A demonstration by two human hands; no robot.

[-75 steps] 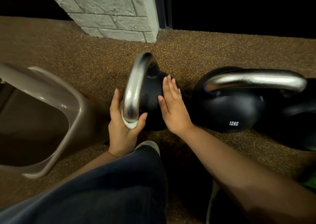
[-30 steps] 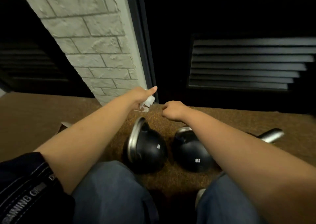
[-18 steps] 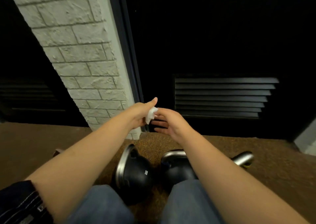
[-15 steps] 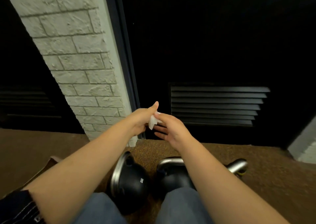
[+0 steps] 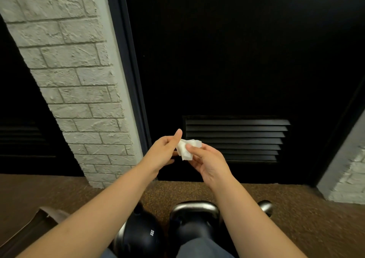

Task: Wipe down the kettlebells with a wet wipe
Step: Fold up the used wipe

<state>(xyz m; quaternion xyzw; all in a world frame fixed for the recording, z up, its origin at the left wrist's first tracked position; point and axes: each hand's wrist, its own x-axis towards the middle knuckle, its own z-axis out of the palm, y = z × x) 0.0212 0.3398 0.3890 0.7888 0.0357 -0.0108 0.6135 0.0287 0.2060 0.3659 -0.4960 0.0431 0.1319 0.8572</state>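
While raised before the dark door (image 5: pixel 237 60), the left hand (image 5: pixel 164 151) and right hand (image 5: pixel 209 163) both clamp their fingers (image 5: pixel 197 153) on the crumpled wet wipe (image 5: pixel 185 149). Below the forearms, the left kettlebell (image 5: pixel 142 236) and the right kettlebell (image 5: pixel 194 224) sit on the floor (image 5: pixel 296 228).

Two hands meet on a wipe, above kettlebells on the floor.
The left hand (image 5: pixel 164 149) and right hand (image 5: pixel 207 159) both pinch the wipe (image 5: pixel 186 149) between them, in front of the door (image 5: pixel 237 60) and its vent (image 5: pixel 237 137). Below the forearms, the left kettlebell (image 5: pixel 142 236) and right kettlebell (image 5: pixel 194 218) sit side by side on the floor (image 5: pixel 296 218). Another handle (image 5: pixel 265 207) shows right of the right forearm. A pillar (image 5: pixel 69 80) stands left of the door, and a bin (image 5: pixel 29 228) lies at the far left.
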